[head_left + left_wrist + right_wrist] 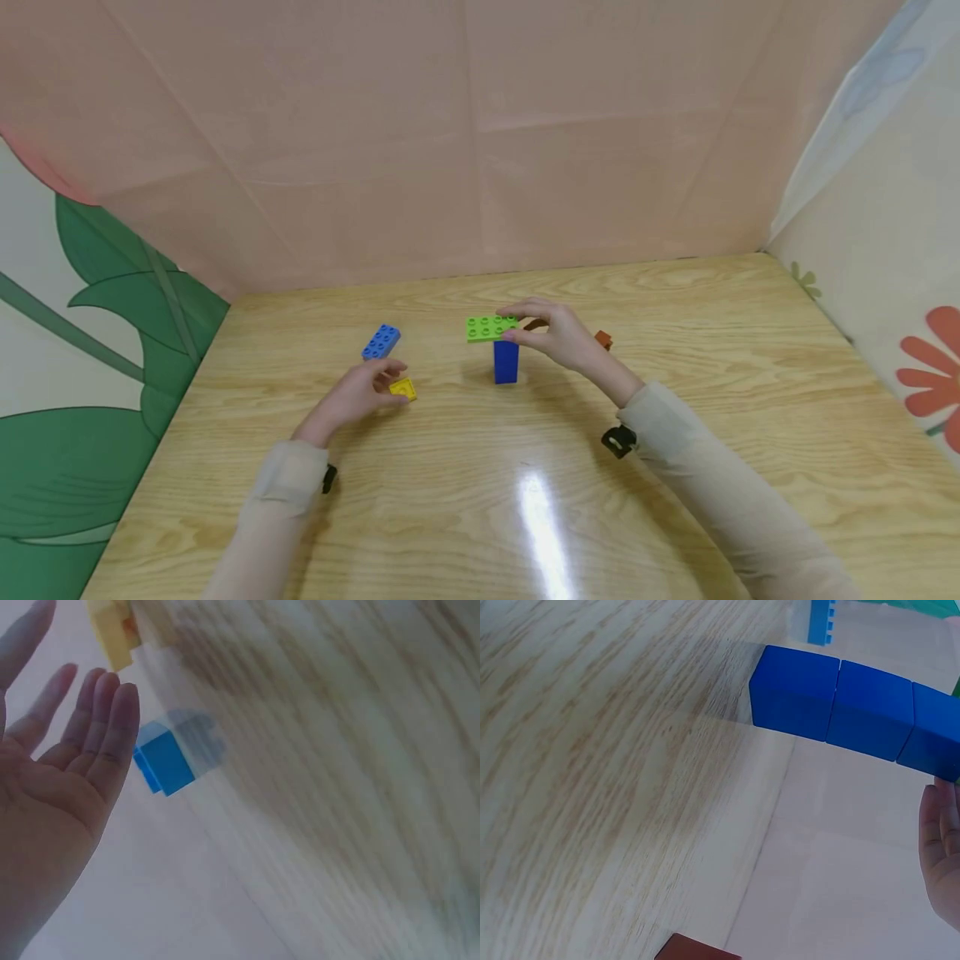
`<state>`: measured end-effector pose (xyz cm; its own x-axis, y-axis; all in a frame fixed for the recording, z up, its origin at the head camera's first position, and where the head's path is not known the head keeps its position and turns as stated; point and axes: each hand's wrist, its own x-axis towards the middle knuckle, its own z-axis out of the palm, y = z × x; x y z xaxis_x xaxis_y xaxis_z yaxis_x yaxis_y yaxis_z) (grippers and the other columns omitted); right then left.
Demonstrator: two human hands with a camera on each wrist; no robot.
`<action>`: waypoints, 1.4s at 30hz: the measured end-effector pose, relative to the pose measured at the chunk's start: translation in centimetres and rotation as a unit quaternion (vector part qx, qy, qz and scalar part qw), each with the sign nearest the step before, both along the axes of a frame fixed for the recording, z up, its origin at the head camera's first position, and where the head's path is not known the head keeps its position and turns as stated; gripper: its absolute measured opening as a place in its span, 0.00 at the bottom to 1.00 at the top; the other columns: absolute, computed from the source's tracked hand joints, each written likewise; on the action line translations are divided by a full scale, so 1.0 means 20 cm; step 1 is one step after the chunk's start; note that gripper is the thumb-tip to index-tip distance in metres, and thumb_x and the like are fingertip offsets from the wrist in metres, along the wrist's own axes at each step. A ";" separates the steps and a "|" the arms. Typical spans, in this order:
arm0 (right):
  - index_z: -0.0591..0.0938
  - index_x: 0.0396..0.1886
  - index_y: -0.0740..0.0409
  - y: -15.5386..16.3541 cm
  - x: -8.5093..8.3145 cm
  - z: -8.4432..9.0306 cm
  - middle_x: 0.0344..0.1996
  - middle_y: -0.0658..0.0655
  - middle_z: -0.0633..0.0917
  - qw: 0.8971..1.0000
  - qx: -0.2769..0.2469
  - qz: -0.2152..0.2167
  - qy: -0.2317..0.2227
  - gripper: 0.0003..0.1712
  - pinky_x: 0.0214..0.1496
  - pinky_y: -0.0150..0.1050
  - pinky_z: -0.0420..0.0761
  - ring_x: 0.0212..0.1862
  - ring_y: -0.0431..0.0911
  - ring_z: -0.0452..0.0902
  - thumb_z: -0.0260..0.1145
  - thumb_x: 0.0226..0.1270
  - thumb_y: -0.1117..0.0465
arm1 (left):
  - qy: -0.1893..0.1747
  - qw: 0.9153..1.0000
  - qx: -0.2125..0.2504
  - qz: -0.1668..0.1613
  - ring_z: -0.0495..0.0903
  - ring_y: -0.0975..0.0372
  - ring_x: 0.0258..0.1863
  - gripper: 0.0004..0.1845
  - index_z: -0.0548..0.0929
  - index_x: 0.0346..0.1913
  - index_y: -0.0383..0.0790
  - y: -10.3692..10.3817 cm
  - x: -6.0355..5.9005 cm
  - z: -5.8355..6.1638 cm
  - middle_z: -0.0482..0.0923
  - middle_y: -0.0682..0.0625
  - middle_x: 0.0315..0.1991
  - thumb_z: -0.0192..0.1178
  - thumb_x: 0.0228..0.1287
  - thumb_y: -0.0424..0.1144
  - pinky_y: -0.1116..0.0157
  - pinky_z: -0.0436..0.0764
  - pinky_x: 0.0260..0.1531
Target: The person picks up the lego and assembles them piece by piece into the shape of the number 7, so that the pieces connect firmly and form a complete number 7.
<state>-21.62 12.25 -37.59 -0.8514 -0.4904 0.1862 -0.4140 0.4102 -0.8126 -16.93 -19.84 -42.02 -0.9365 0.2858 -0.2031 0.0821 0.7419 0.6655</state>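
We are pinching the green plate atop the blue column with our right hand, steadying it, while our left hand, fingers relaxed, is touching the yellow brick.

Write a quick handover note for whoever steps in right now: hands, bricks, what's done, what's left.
Right hand: pinching the green plate on top of the upright dark blue stack.
Left hand: fingers open, resting at the yellow brick on the table.
Loose: light blue brick behind the left hand; brown piece behind the right hand.
Done: blue stack stands, green plate on it.
Left, probably: release the plate, add the loose bricks.
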 end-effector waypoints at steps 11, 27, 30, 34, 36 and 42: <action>0.79 0.57 0.62 0.00 0.00 -0.01 0.58 0.62 0.79 1.000 0.004 -0.002 0.001 0.22 0.54 0.51 0.80 0.56 0.55 0.75 0.66 0.64 0.61 | 0.010 0.999 -0.022 -0.046 0.77 0.51 0.52 0.28 0.75 0.59 0.31 0.00 -0.02 -0.04 0.78 0.38 0.54 0.69 0.56 0.36 0.53 0.78 0.55; 0.79 0.58 0.60 0.00 0.00 -0.01 0.57 0.61 0.79 1.000 0.006 -0.005 -0.002 0.22 0.53 0.48 0.81 0.55 0.54 0.75 0.66 0.64 0.60 | -0.009 0.998 0.054 0.002 0.75 0.48 0.58 0.24 0.71 0.59 0.37 0.06 -0.03 0.02 0.74 0.41 0.57 0.64 0.61 0.35 0.50 0.75 0.60; 0.79 0.58 0.59 0.00 0.00 -0.01 0.58 0.61 0.79 1.000 0.006 -0.006 -0.004 0.22 0.54 0.49 0.80 0.56 0.54 0.74 0.66 0.65 0.60 | -0.014 0.996 0.085 0.018 0.73 0.47 0.61 0.25 0.69 0.60 0.37 0.08 -0.03 0.04 0.73 0.41 0.58 0.64 0.61 0.36 0.48 0.71 0.64; 0.79 0.58 0.59 0.00 0.00 -0.01 0.57 0.61 0.79 1.000 0.007 -0.006 0.001 0.22 0.53 0.48 0.81 0.55 0.54 0.75 0.66 0.65 0.60 | -0.019 0.991 0.128 0.033 0.71 0.47 0.64 0.27 0.67 0.62 0.36 0.10 -0.03 0.07 0.70 0.41 0.62 0.64 0.62 0.36 0.49 0.71 0.65; 0.79 0.58 0.59 0.00 0.00 -0.01 0.57 0.61 0.80 1.000 0.005 -0.006 0.003 0.22 0.53 0.48 0.81 0.55 0.53 0.75 0.66 0.65 0.60 | -0.026 0.988 0.146 0.041 0.70 0.48 0.65 0.29 0.66 0.64 0.36 0.11 -0.03 0.08 0.68 0.41 0.64 0.63 0.62 0.35 0.51 0.74 0.62; 0.80 0.57 0.59 0.00 0.01 -0.01 0.56 0.61 0.80 1.000 -0.001 -0.003 -0.001 0.21 0.54 0.49 0.81 0.54 0.53 0.75 0.65 0.65 0.60 | -0.035 0.976 0.205 0.062 0.72 0.51 0.65 0.27 0.66 0.62 0.37 0.13 -0.03 0.11 0.67 0.40 0.65 0.62 0.63 0.35 0.63 0.82 0.52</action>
